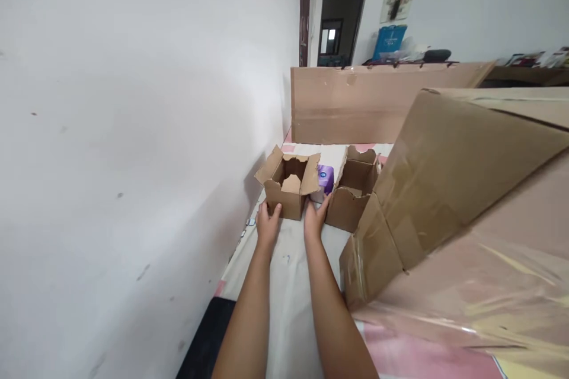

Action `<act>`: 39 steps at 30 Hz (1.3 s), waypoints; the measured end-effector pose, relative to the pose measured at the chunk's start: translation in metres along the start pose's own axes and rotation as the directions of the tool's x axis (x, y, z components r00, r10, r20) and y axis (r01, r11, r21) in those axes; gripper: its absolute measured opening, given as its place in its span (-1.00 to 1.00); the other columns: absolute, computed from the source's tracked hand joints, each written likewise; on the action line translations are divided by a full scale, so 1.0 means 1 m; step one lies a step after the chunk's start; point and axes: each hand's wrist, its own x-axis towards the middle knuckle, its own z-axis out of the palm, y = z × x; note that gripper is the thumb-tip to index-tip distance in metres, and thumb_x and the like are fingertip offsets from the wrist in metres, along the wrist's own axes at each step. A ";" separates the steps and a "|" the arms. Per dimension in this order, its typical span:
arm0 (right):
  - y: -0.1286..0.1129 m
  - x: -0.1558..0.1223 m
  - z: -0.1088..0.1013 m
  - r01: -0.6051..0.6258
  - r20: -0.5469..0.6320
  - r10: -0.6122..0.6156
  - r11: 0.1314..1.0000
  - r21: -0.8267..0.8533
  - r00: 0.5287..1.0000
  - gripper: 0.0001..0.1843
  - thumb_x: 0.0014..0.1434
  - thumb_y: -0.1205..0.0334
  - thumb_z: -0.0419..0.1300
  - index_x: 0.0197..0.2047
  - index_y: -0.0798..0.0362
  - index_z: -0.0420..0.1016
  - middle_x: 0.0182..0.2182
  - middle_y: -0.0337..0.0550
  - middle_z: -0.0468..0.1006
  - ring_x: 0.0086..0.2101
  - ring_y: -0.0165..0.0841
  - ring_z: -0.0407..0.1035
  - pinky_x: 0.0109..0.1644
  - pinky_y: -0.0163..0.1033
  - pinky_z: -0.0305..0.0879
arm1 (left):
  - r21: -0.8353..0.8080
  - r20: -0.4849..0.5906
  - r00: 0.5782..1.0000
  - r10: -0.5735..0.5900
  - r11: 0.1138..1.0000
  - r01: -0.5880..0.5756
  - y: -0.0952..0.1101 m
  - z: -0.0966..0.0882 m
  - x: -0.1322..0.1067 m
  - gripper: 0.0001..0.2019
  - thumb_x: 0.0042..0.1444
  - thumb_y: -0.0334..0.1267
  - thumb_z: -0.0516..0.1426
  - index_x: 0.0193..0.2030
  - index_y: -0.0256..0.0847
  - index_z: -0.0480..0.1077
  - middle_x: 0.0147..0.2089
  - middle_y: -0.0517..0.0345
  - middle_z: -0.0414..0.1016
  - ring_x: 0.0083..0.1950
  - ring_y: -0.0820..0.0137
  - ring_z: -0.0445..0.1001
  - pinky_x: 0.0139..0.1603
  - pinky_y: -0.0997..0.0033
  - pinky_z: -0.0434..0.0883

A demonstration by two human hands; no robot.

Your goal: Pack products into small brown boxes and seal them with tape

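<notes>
A small open cardboard box [284, 202] with torn, raised flaps stands upright on the covered surface ahead of me. My left hand [267, 225] grips its near left corner, thumb on the front face and fingers around the side. Just right of that box lies a purple-and-white pack [326, 176], partly hidden by a flap. My right hand [314, 222] is at the pack's near end, with thumb and fingers on either side of it; the thumb is close to the box's right edge. A second open cardboard box [347, 208] with ragged edges stands to the right of the pack.
A large taped cardboard carton [400, 207] takes up the right side. Behind the boxes stands an upright cardboard panel [347, 106]. A white wall [155, 130] runs close along the left. A pale cloth [288, 290] covers the surface, with a dark object [207, 331] at the lower left.
</notes>
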 end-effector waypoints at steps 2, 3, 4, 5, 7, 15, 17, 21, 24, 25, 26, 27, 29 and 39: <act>-0.001 0.000 -0.003 -0.004 0.003 0.004 1.000 0.015 1.000 -0.15 0.13 0.10 0.07 0.46 0.16 0.08 0.24 0.13 0.40 0.24 -0.14 0.30 0.38 -0.02 0.15 | 0.058 0.016 1.000 0.018 0.998 -0.019 0.003 -0.003 -0.003 -0.64 0.27 0.00 0.09 0.07 -0.13 0.43 0.13 -0.09 0.51 0.23 0.08 0.44 0.33 -0.03 0.29; -0.002 -0.001 -0.003 -0.008 -0.003 0.008 1.000 0.024 1.000 -0.17 0.11 0.11 0.09 0.44 0.17 0.14 0.21 0.15 0.43 0.21 -0.11 0.32 0.36 0.00 0.17 | 0.078 0.022 0.999 0.029 0.997 -0.031 0.005 -0.004 -0.004 -0.67 0.29 -0.04 0.04 0.04 -0.15 0.45 0.12 -0.11 0.51 0.22 0.07 0.44 0.33 -0.06 0.28; -0.004 -0.003 -0.002 -0.012 -0.015 0.013 0.999 0.031 1.000 -0.20 0.10 0.13 0.11 0.40 0.18 0.22 0.19 0.17 0.43 0.21 -0.07 0.32 0.35 0.02 0.18 | 0.093 0.027 0.999 0.042 0.995 -0.044 0.006 -0.005 -0.003 -0.67 0.32 -0.07 -0.01 0.03 -0.16 0.46 0.12 -0.14 0.52 0.22 0.05 0.44 0.32 -0.09 0.28; -0.006 -0.005 0.000 -0.017 -0.037 0.019 0.999 0.034 0.999 -0.24 0.09 0.16 0.11 0.37 0.19 0.28 0.20 0.20 0.42 0.22 -0.04 0.31 0.36 0.04 0.17 | 0.102 0.032 0.998 0.053 0.993 -0.056 0.008 -0.005 -0.003 -0.66 0.33 -0.11 -0.05 0.02 -0.17 0.47 0.12 -0.15 0.53 0.22 0.05 0.45 0.32 -0.10 0.28; -0.011 -0.007 0.007 -0.030 -0.103 0.032 0.999 0.028 0.994 -0.30 0.10 0.23 0.08 0.32 0.21 0.35 0.24 0.25 0.36 0.25 -0.01 0.27 0.37 0.06 0.13 | 0.108 0.040 0.997 0.066 0.992 -0.070 0.008 -0.003 -0.001 -0.63 0.34 -0.16 -0.08 0.05 -0.19 0.47 0.14 -0.16 0.54 0.23 0.05 0.45 0.33 -0.10 0.27; -0.024 0.023 0.037 -0.238 -0.308 0.222 0.971 -0.015 0.925 -0.46 0.15 0.26 0.06 0.16 0.29 0.48 -0.20 0.21 0.63 -0.16 -0.06 0.52 0.05 -0.01 0.40 | 0.067 0.044 0.998 0.046 0.997 -0.049 0.008 -0.004 -0.003 -0.56 0.35 -0.15 -0.08 0.25 -0.14 0.41 0.29 -0.04 0.47 0.33 0.17 0.39 0.40 0.08 0.23; -0.026 0.028 0.038 -0.258 -0.320 0.242 0.966 -0.008 0.916 -0.50 0.14 0.24 0.10 0.10 0.27 0.52 -0.20 0.19 0.63 -0.19 -0.08 0.52 0.01 -0.04 0.42 | 0.067 0.047 0.998 0.043 0.997 -0.046 0.009 -0.004 -0.002 -0.55 0.35 -0.15 -0.07 0.28 -0.14 0.39 0.32 -0.03 0.45 0.36 0.18 0.37 0.41 0.09 0.22; -0.030 0.027 0.037 -0.225 -0.307 0.215 0.974 0.000 0.927 -0.50 0.07 0.25 0.21 0.08 0.24 0.54 -0.11 0.18 0.63 -0.12 -0.09 0.51 0.04 -0.06 0.40 | 0.077 0.046 0.999 0.026 0.997 -0.030 0.008 -0.002 -0.001 -0.54 0.35 -0.16 -0.06 0.30 -0.14 0.37 0.33 -0.02 0.44 0.37 0.17 0.36 0.41 0.08 0.23; -0.033 0.025 0.036 -0.189 -0.288 0.176 0.982 -0.016 0.941 -0.58 0.04 0.29 0.22 -0.01 0.19 0.59 -0.07 0.18 0.62 -0.04 -0.08 0.47 0.12 -0.06 0.34 | 0.075 0.044 0.999 0.013 0.997 -0.016 0.006 -0.001 -0.001 -0.53 0.34 -0.16 -0.05 0.33 -0.13 0.34 0.36 0.00 0.40 0.40 0.18 0.33 0.43 0.09 0.21; -0.035 0.025 0.036 -0.182 -0.283 0.168 0.983 -0.024 0.944 -0.63 0.04 0.29 0.22 -0.07 0.19 0.61 -0.08 0.18 0.61 -0.03 -0.07 0.46 0.14 -0.05 0.31 | 0.072 0.044 0.999 0.008 0.997 -0.011 0.005 -0.001 -0.001 -0.53 0.35 -0.16 -0.04 0.34 -0.12 0.34 0.37 0.01 0.39 0.40 0.19 0.31 0.44 0.10 0.20; -0.036 0.026 0.037 -0.177 -0.276 0.162 0.984 -0.033 0.947 -0.68 0.05 0.29 0.21 -0.13 0.18 0.63 -0.09 0.19 0.61 -0.02 -0.06 0.45 0.15 -0.04 0.29 | 0.069 0.045 0.999 0.004 0.998 -0.007 0.004 -0.001 -0.001 -0.53 0.35 -0.15 -0.04 0.34 -0.11 0.34 0.37 0.02 0.39 0.41 0.20 0.31 0.45 0.11 0.19; -0.037 0.027 0.037 -0.174 -0.268 0.158 0.984 -0.040 0.950 -0.74 0.05 0.29 0.20 -0.19 0.17 0.63 -0.11 0.19 0.62 -0.02 -0.05 0.44 0.15 -0.03 0.28 | 0.067 0.046 0.999 0.001 0.998 -0.004 0.004 -0.001 0.000 -0.53 0.35 -0.14 -0.03 0.34 -0.11 0.34 0.37 0.03 0.39 0.42 0.20 0.30 0.45 0.12 0.18; -0.038 0.028 0.038 -0.167 -0.244 0.150 0.985 -0.049 0.958 -0.80 0.07 0.28 0.18 -0.30 0.14 0.62 -0.16 0.18 0.62 -0.02 -0.05 0.44 0.15 -0.04 0.27 | 0.063 0.046 0.999 -0.001 0.998 -0.002 0.004 -0.001 0.000 -0.53 0.35 -0.12 -0.02 0.34 -0.11 0.33 0.37 0.03 0.39 0.42 0.19 0.30 0.46 0.12 0.18; -0.033 0.036 0.039 -0.067 -0.152 0.058 0.996 -0.055 0.987 -0.23 -0.05 0.33 0.33 0.28 0.15 0.39 0.22 0.25 0.43 0.22 0.00 0.29 0.33 0.04 0.13 | 0.060 0.010 1.000 -0.015 0.998 0.014 0.000 0.001 0.001 -0.50 0.34 -0.08 0.01 0.38 -0.12 0.27 0.37 0.02 0.39 0.39 0.21 0.34 0.43 0.13 0.24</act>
